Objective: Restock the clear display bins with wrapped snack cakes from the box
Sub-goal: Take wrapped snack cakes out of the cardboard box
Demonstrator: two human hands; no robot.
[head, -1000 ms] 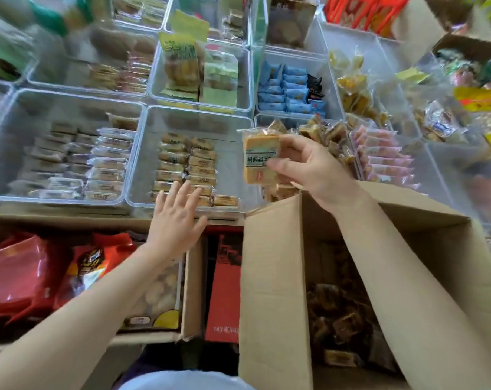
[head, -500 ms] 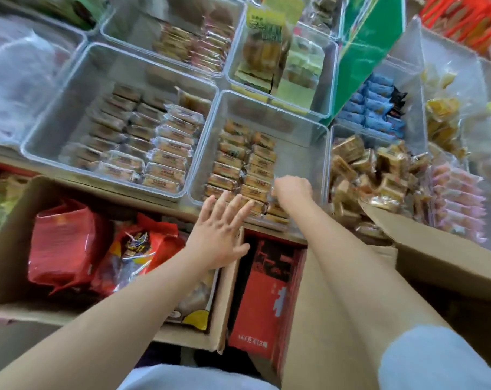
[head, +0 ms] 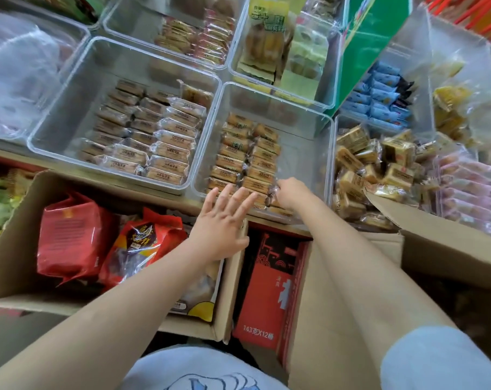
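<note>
Red snack bags [head: 70, 237] fill a left carton [head: 11, 249] beside a red case [head: 269, 291].

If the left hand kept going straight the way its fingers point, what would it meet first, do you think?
Probably the near wall of the clear bin, then the cakes inside; the left hand may be above the rim, depth unclear.

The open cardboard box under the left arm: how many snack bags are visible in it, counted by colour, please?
Red: 2, the plain red bag and the red bag with a dark label
Pale: 1, the pale bag with a yellow corner, partly under the forearm
Total: 3 bags in view
</note>
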